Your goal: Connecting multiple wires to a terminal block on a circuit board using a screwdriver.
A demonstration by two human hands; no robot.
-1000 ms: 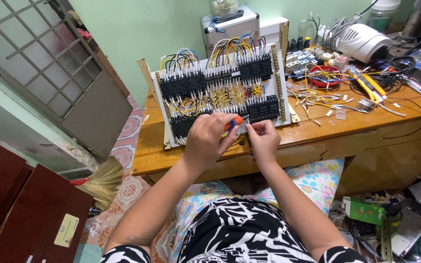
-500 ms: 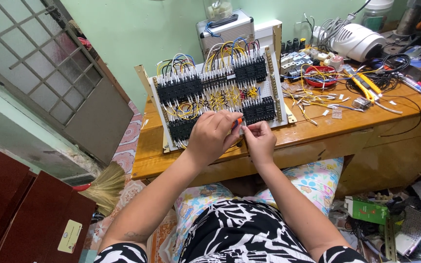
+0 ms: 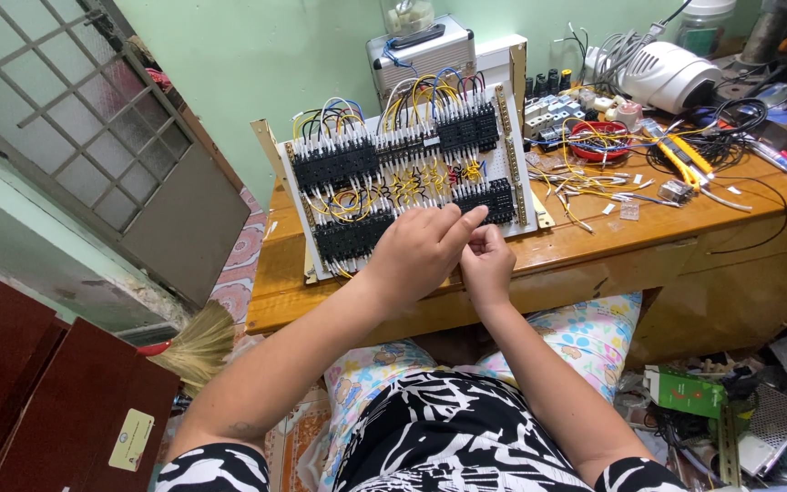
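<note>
Two bare hands meet at the lower edge of a white wiring panel (image 3: 412, 182) that leans tilted on a wooden desk (image 3: 594, 251). The left hand (image 3: 416, 255) lies curled over the panel's bottom row, its forefinger stretched out toward the right hand (image 3: 487, 264), which is bunched up just beside it with fingertips pinched together; whether anything is pinched between them cannot be told, since the fingers hide it. Directly beyond the hands, the panel carries rows of black terminal blocks (image 3: 334, 166) laced with yellow, white and blue wires. Behind the panel stands a silver metal case (image 3: 421, 53) against the green wall. To the right of the hands the desk holds loose cut wires (image 3: 585, 187), a red round dish (image 3: 597, 141), yellow-handled pliers (image 3: 680, 159) and a white appliance (image 3: 667, 75). Beneath the hands is a flowered cushion (image 3: 585, 333). Far to the left, a straw broom (image 3: 195, 339) rests near a grilled door (image 3: 84, 146).
</note>
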